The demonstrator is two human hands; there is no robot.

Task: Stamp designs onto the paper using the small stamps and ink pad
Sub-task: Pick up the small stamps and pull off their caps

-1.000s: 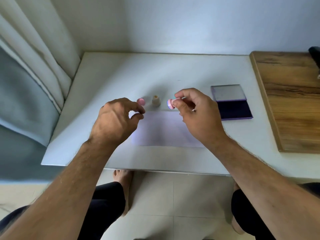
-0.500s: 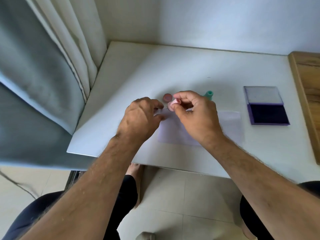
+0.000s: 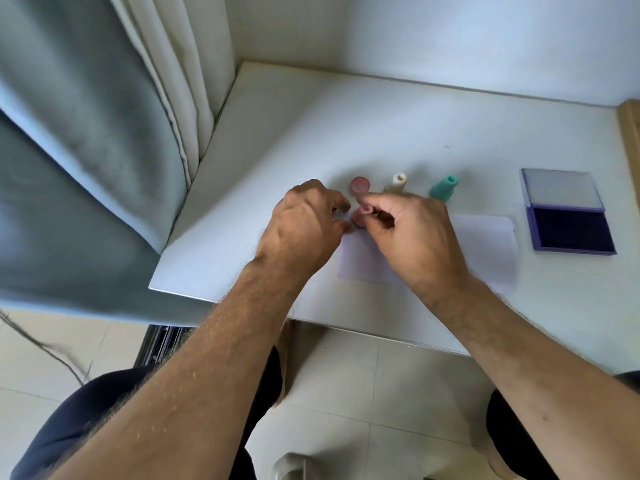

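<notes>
Hands drawn closer together since earlier frame; view swung left, curtain (image 3: 86, 150) now fills more. Right hand (image 3: 414, 233) pinches pink stamp (image 3: 364, 214) between thumb and forefinger, over left end of paper (image 3: 485, 244). Left hand (image 3: 301, 230), fingers curled, tips meet stamp; grip cannot be told. Red stamp (image 3: 360, 186), cream stamp (image 3: 397, 181), green stamp (image 3: 445, 187) stand behind on worktop (image 3: 311, 116). Ink pad (image 3: 571, 216) open, at right.
</notes>
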